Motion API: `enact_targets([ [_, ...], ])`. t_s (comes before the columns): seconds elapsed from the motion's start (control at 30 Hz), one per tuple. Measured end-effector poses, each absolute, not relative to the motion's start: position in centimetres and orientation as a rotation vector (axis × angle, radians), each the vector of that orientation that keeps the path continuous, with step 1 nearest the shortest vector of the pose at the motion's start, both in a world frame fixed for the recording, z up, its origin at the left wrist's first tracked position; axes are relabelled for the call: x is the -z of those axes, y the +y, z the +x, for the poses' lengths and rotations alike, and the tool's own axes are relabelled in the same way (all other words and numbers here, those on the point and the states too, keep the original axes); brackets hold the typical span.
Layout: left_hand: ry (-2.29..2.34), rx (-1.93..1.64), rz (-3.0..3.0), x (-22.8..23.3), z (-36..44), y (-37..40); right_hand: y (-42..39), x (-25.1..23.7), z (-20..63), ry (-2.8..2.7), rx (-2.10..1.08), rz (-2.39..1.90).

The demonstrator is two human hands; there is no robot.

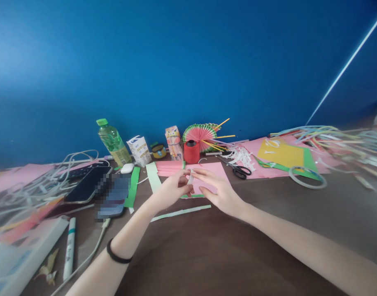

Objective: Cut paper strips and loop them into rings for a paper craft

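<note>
My left hand (172, 186) is closed, its thumb and fingertips around a small curled white strip (191, 177). The strip looks like tape or paper, too small to be certain. My right hand (219, 191) reaches in from the other side with fingers stretched and thumb apart, its fingertips at the strip's upper end. Under both hands lies a pink sheet of paper (218, 172) with a green strip along its near edge. A pleated pink paper (170, 167) is just beyond my left hand, beside a pale green strip (153, 176).
Behind stand a red thread spool (191, 153), a folded watermelon fan (201, 135), a patterned box (174, 142), a white carton (139, 150) and a green bottle (113, 142). Black scissors (241, 172) lie right; phones (89, 185) and cables lie left. A thin paper strip (182, 212) lies in front.
</note>
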State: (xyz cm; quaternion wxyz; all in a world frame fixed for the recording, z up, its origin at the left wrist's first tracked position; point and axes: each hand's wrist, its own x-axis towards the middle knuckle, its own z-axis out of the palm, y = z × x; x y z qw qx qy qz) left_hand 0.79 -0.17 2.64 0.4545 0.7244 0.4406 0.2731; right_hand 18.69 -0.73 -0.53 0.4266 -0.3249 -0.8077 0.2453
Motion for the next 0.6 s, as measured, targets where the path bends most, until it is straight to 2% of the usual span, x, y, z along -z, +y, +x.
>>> enact_targets([
  [0.37, 0.916, -0.713, 1.437, -1.5, 1.9, -0.4, -1.0, 0.1, 18.3, -1.765, -1.026, -0.703],
  [0.6, 0.862, -0.762, 1.325, -1.4, 2.6, -0.7, -0.4, 0.5, 18.5, -1.729, -0.940, -0.801],
])
